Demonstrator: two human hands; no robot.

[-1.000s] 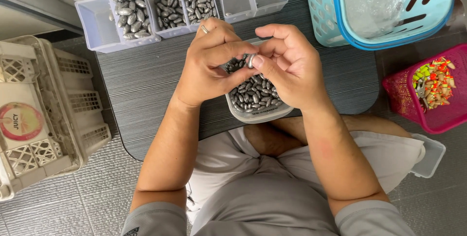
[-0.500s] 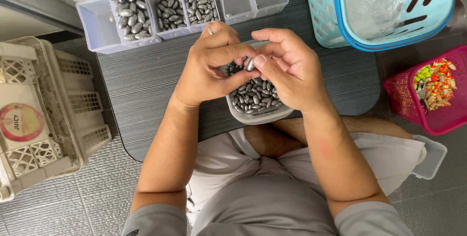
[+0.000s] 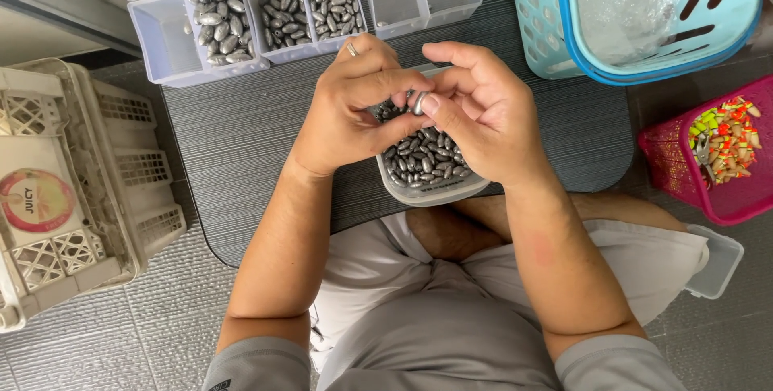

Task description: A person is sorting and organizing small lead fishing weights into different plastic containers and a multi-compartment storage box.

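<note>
Two hands meet over the dark surface, above the small tub heaped with grey metal weights (oval, smooth, likely slippery). One weight sits pinched between the left hand and the right hand, fingertips pressed together on it, right over the tub's far edge. A loose pinch could let it drop; falling outside the rim, it might roll off toward the lap or floor. Knocking the tub with a wrist could spill the lot. Sorted weights fill the far divided box.
</note>
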